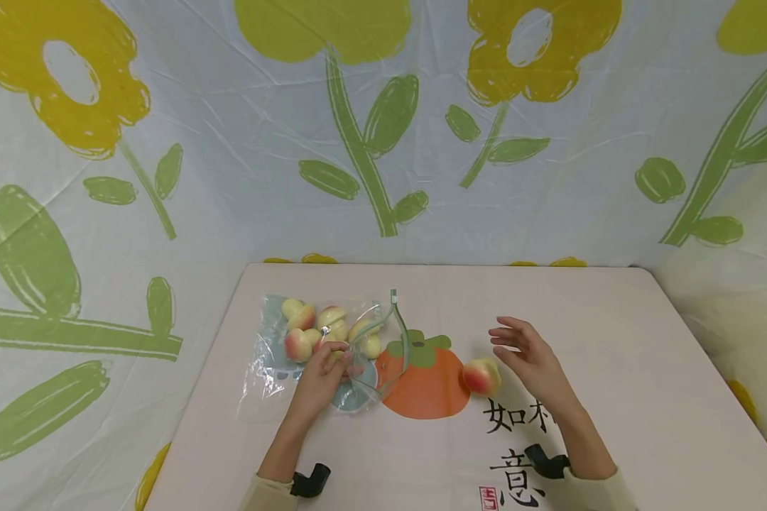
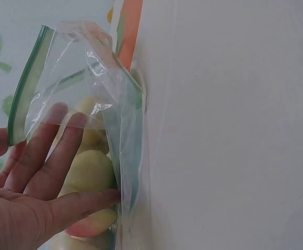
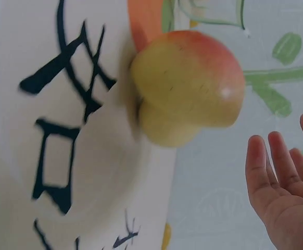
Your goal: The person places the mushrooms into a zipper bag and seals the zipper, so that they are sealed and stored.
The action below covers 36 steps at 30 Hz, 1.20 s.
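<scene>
Kinda loving the yellow-flower backdrop at 12 o'clock. Pale bench has a persimmon print, black Chinese characters at its 4 o'clock, red seal at 5.

Left forearm slanting forward and inward, left hand low, its fingers spread and mostly straight, any pinch hard to tell, right forearm angled inward, right hand raised, fingers relaxed, slightly parted
</scene>
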{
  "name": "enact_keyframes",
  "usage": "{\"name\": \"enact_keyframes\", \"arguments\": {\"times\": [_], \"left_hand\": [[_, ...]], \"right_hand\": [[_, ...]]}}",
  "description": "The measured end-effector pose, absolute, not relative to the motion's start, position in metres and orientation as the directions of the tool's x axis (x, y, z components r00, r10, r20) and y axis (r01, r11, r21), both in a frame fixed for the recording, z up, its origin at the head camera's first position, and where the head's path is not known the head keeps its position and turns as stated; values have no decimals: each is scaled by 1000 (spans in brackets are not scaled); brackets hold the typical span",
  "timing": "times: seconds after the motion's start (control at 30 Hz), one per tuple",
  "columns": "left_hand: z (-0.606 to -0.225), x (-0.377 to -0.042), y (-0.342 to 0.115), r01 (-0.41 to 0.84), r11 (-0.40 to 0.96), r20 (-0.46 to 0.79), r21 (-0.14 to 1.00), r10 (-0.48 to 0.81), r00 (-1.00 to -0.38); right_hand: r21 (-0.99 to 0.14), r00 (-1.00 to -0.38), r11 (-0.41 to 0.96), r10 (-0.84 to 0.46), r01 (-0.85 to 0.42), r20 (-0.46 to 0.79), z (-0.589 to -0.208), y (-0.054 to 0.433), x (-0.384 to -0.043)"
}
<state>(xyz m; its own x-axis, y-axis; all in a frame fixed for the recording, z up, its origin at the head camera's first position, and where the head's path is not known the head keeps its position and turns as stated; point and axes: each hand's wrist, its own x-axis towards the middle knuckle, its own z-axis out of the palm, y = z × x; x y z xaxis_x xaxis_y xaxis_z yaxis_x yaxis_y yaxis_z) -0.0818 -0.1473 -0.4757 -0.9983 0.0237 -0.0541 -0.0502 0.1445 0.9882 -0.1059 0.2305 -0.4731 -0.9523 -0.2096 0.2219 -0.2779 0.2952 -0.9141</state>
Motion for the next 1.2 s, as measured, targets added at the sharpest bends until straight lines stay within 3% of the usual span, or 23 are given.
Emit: {"name": "enact_keyframes", "arguments": {"times": [0.27,0.47,0.8,1.2], "left_hand": [[-503,-90,-152,-74,151,-77,986,16,-997],[-476,-82,-148,-70,155,-76,985,35,-996],[-474,-82,-147,-70,141,-74,988,20,-997],[-473,-82,-148,-55,143,-61,988,42,-997]], "right_hand": [[-930,-969,305,-198,-207,151,-486,248,-107],[-938,-958,298,-273,-175,92,-497,257,-112],[-922,-888,361,-457,-141,-44,-512,269,-128],[-930,-785,328,-614,-165,-78,-516,275,-137]]}}
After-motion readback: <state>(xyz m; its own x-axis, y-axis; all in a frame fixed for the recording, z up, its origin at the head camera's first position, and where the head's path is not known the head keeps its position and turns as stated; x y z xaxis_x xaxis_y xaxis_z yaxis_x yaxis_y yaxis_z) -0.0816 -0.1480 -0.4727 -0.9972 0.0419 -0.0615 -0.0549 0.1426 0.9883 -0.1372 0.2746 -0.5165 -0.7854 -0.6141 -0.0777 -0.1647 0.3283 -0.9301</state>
